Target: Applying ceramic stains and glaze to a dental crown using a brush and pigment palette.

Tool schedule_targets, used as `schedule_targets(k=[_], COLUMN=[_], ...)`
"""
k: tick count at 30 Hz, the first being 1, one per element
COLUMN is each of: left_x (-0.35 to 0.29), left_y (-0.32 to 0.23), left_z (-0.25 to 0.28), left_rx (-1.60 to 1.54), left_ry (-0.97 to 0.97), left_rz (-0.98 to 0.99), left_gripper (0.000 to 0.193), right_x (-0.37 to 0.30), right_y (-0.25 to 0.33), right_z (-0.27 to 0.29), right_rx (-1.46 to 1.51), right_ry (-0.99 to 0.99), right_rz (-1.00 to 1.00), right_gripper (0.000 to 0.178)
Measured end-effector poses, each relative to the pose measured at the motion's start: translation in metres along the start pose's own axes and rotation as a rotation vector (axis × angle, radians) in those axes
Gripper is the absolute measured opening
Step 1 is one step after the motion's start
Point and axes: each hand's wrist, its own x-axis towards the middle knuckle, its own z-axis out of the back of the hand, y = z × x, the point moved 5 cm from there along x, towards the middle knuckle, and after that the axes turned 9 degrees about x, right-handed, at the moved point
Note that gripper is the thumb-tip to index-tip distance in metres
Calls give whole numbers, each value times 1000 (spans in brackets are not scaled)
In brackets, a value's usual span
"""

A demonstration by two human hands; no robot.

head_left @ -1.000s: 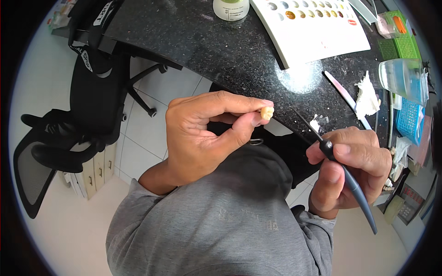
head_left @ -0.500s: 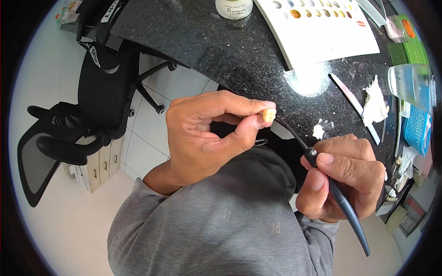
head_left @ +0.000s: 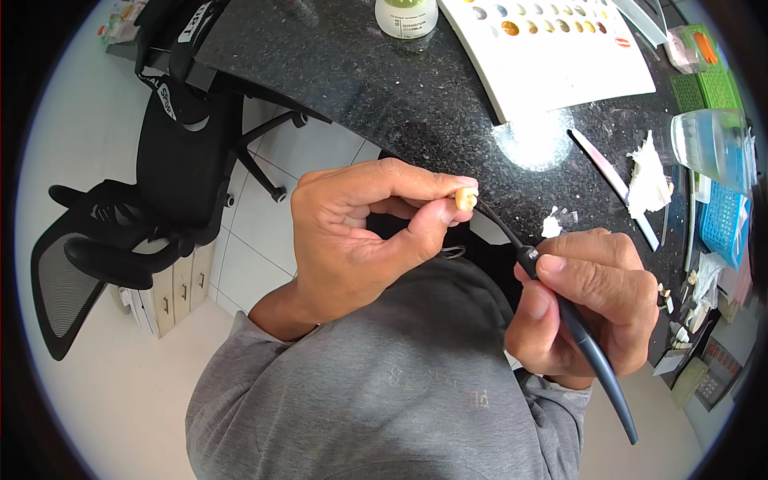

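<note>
Between thumb and fingertips, my left hand point(head_left: 372, 220) pinches a small yellowish-white dental crown point(head_left: 466, 199) shaped like a molar. My right hand point(head_left: 588, 300) grips a slim dark brush point(head_left: 590, 352) with a curved, tapering blue-black handle, its thumb and fingers closed round the upper part near the ferrule. The thin black end of the brush slants up and left to the crown; its very tip is hard to make out there, and I cannot tell whether it touches.
On the black speckled table point(head_left: 320, 64) stand a white palette point(head_left: 560, 72) with coloured wells and a glass jar point(head_left: 406, 16). Rightward lie a pale file-like strip point(head_left: 612, 180), crumpled tissue point(head_left: 650, 180), a clear cup point(head_left: 712, 148) and a blue basket point(head_left: 724, 220). A black chair point(head_left: 180, 160) is at left.
My right hand has shifted slightly left and up with the brush, which has rolled a little in the fingers. The left hand and crown stay almost in place.
</note>
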Motion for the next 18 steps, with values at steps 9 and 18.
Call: schedule_targets(k=[9,18], left_x=[-1,0], left_y=[2,0], left_z=[1,0], left_rx=[-35,-7], left_ry=[8,10], left_rz=[46,7], left_gripper=[14,8], right_x=[0,2], right_y=[0,0], right_z=[-1,-1], right_rx=[2,-16], right_ry=[-6,8], right_rz=[-2,3], right_gripper=[15,14])
